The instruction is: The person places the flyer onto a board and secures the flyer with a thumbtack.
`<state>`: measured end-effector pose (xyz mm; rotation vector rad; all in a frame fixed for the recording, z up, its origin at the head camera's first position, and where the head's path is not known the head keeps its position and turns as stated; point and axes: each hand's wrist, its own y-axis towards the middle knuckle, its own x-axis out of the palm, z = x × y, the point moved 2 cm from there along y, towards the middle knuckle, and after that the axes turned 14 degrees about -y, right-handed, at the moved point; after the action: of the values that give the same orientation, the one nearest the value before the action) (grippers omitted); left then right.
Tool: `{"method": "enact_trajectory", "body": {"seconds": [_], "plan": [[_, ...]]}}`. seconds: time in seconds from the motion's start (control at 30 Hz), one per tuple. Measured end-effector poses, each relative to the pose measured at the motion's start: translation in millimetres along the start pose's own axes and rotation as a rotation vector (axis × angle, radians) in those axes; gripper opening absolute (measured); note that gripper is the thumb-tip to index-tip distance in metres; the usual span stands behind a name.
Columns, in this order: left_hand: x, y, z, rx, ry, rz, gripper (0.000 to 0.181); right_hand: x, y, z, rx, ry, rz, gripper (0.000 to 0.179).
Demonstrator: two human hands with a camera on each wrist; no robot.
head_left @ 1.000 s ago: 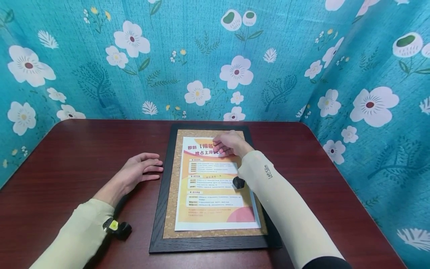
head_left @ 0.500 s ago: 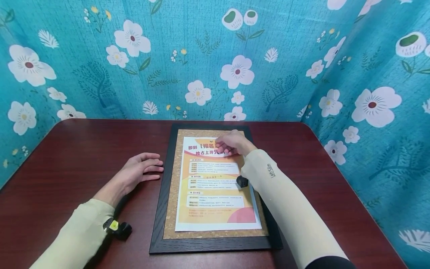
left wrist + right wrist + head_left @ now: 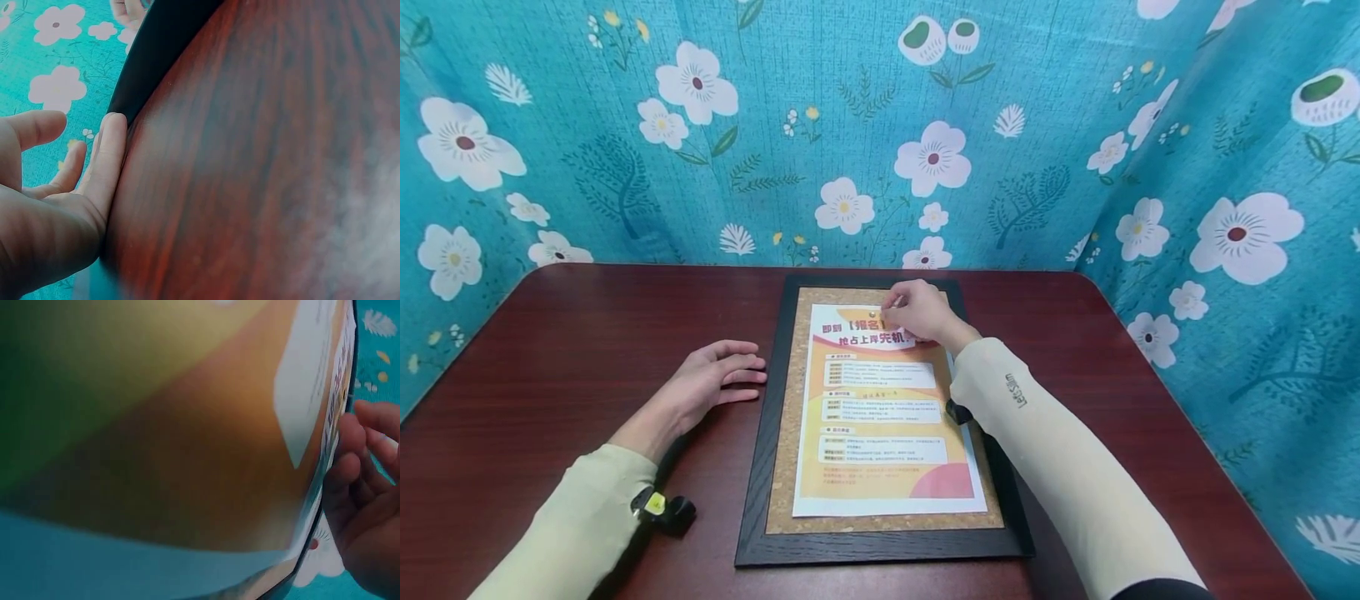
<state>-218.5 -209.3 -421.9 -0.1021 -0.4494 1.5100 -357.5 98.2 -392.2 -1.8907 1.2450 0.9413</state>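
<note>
A printed poster (image 3: 880,458) with orange and yellow areas and Chinese text lies on a cork board (image 3: 781,467). The board has a black frame (image 3: 880,546). A small pin (image 3: 872,314) is visible at the poster's top middle. My right hand (image 3: 919,312) is over the top right of the poster, fingers loosely bent; in the right wrist view the hand (image 3: 369,506) shows nothing between its fingers. My left hand (image 3: 711,379) rests on the table with its fingers extended to the frame's left side, and in the left wrist view a fingertip (image 3: 115,122) touches the frame's edge.
The dark red wooden table (image 3: 587,350) lies under the board. Behind and to the right hangs a blue flowered curtain (image 3: 790,108). Black wrist cameras sit on both sleeved forearms, the left camera (image 3: 673,515) close to the table.
My right hand has shifted slightly right and up, uncovering the pin and more of the poster's title. My left hand stays at the frame.
</note>
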Motion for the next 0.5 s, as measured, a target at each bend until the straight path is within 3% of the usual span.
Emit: {"method": "enact_trajectory", "body": {"seconds": [0.1, 0.2, 0.5], "plan": [[-0.3, -0.5, 0.4, 0.001, -0.004, 0.0, 0.052, 1, -1.5, -7, -0.08, -0.131, 0.03, 0.016], [-0.1, -0.9, 0.6, -0.001, -0.005, 0.0, 0.052, 3, -1.3, -12, -0.115, -0.183, 0.014, 0.021], [0.5, -1.5, 1.2, 0.001, -0.012, -0.006, 0.05, 7, 1.3, -16, -0.105, -0.219, 0.012, 0.007]]}}
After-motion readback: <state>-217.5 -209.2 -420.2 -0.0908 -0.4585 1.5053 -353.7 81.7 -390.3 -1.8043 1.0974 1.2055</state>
